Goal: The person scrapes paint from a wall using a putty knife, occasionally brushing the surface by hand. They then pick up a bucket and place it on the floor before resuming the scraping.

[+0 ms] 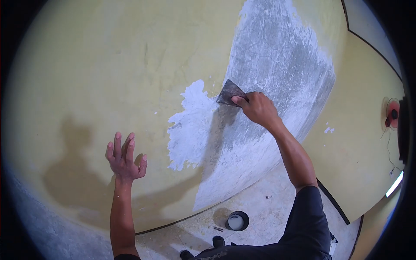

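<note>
My right hand [259, 108] grips a dark putty knife [229, 92], its wide blade against the wall. The blade sits at the left border of a scraped grey patch [277, 47], where it meets a pale patch [190, 130] with ragged edges. Yellow paint [112, 65] covers the wall around both patches. To the lower left, my left hand [125, 161] is open with fingers spread, at or very near the painted wall; whether it touches is hard to tell. Nothing is in it.
A dark bucket [237, 221] with whitish contents stands on the floor [264, 203] below, near my feet [218, 241]. A red fan [392, 113] with a hanging cord is at the far right. Dark trim [333, 201] runs along the wall's base.
</note>
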`<state>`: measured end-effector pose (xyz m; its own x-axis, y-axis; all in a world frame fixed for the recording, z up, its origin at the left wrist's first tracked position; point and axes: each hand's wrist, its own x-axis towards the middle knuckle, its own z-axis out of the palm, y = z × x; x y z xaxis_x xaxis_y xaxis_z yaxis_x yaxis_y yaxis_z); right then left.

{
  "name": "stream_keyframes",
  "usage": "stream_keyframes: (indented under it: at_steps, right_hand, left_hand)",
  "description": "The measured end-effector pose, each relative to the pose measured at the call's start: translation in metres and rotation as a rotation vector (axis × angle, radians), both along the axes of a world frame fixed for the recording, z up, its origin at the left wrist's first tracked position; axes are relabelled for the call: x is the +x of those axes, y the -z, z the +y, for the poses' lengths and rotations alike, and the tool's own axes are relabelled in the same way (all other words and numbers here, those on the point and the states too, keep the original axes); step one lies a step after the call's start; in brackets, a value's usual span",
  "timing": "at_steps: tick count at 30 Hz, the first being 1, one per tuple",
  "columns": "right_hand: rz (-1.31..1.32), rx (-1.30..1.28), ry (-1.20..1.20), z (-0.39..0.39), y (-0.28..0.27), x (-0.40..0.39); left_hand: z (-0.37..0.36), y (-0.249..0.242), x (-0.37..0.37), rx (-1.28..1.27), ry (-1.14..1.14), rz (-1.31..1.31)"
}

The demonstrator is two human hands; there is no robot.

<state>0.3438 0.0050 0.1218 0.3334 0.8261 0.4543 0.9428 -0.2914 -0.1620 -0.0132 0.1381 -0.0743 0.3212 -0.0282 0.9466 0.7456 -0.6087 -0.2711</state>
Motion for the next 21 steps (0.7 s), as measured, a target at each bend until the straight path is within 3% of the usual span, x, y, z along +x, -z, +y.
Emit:
stream_keyframes:
  at_steps: [15,21]
  right_hand:
    - [-0.048,0.035,-0.041,0.005,0.012,0.008]
    - [0.046,-0.042,-0.038,0.002,0.02,0.014]
  left_hand:
    - [-0.001,-0.002,0.005,-0.003,0.01,-0.038]
    - [-0.002,0.0,0.002,-0.009,0.023,-0.015]
